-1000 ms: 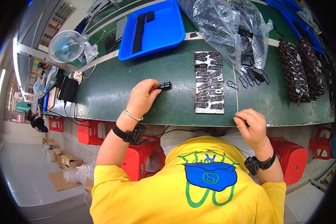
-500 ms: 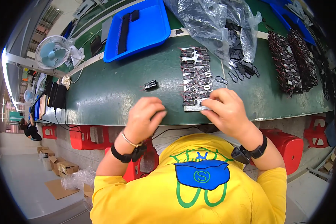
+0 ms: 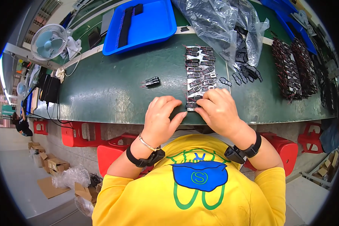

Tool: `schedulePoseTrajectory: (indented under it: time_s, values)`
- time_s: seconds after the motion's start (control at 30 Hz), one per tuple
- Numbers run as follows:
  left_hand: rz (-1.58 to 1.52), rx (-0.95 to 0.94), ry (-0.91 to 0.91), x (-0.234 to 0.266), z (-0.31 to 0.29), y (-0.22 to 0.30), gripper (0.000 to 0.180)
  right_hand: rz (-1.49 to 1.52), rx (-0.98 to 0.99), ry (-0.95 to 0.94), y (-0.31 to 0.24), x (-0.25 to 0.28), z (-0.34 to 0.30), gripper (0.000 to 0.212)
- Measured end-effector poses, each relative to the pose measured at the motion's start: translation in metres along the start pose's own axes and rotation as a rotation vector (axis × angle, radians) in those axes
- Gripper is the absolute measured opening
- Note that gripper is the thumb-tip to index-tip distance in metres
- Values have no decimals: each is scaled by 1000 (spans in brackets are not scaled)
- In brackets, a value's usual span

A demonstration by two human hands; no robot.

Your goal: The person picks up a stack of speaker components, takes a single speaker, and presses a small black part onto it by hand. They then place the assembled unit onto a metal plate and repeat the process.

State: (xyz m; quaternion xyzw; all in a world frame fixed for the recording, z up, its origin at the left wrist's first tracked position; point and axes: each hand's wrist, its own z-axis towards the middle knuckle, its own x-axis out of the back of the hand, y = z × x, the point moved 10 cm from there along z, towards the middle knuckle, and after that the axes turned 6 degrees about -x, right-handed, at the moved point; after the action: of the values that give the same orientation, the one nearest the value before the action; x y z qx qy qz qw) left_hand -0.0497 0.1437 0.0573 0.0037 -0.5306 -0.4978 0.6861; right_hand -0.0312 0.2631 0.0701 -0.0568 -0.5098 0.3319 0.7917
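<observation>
A pale sheet [image 3: 202, 59] lies on the green bench, bearing two columns of small black parts with thin reddish wires. At its near left corner is my left hand [image 3: 162, 117], thumb and curved fingers apart, with nothing visible between them. My right hand [image 3: 217, 113] bends over the near end of the sheet, thumb and fingertips close together at the lowest parts. Whatever it pinches is hidden by the fingers. Left of the sheet lies a little group of similar black parts [image 3: 152, 81]. To the right, several loose black frame-like pieces [image 3: 247, 72] spill from a clear plastic bag [image 3: 211, 28].
A blue tray [image 3: 156, 28] with a black strip [image 3: 125, 32] stands at the back left. Stacks of wired black parts [image 3: 286, 66] occupy the right side. A fan [image 3: 49, 42] is at far left; red stools [image 3: 277, 148] stand below the bench edge.
My left hand has moved right to the sheet's near corner. My right hand has shifted slightly left over its near end. The whole view has shifted a little.
</observation>
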Motion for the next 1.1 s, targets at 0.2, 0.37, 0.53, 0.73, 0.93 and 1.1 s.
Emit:
schedulePoseTrajectory:
  time_s: [0.2, 0.37, 0.53, 0.73, 0.93, 1.1]
  values:
    - [49, -22, -56, -11, 5, -3, 22, 21, -5, 3, -1, -1, -4, 22]
    - [50, -95, -52, -13, 7, -2, 22, 19, -24, -1, 0, 0, -4, 28]
    - [22, -179, -8, -3, 3, 5, 23, 58, -22, -8, -5, 12, -3, 35]
    - [-57, -288, 17, 10, 3, 30, 23, 191, 71, 16, -19, 26, -11, 39]
    - [-27, -393, 21, 17, 4, 54, 25, 248, 109, 19, -23, 30, -23, 38]
    - [-109, -398, 1, 12, 2, 58, 25, 276, 110, 34, -25, 35, -29, 34]
